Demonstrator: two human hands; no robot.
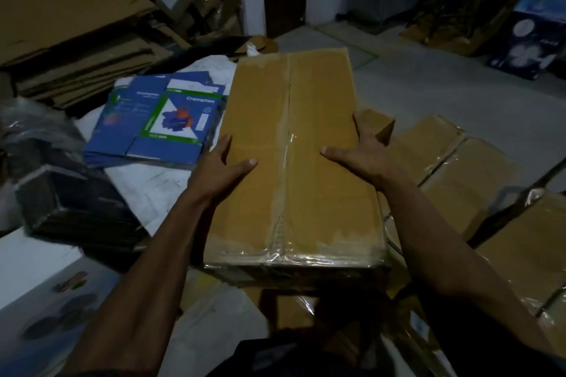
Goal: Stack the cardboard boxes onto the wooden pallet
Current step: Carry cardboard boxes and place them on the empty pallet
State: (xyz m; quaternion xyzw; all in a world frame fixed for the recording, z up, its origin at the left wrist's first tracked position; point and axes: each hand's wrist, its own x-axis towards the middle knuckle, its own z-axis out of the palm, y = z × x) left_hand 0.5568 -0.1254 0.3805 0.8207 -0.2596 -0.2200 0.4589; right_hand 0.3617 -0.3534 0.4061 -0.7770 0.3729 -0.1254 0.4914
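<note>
Both hands (306,159) around sealed cardboard box (294,119)

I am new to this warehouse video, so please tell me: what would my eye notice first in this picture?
First, the large taped cardboard box in the centre, held at its sides by the left hand and the right hand. Next, the bright blue flattened cartons lying to its left, and more sealed brown boxes in a row at the right.

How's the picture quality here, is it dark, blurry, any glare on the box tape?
Head view: dim overall, darkest along the bottom edge and the left; the cardboard box is fairly sharp; clear tape at its near end glints; wide-angle bending at the edges; flattened blue cartons slightly soft.
</note>
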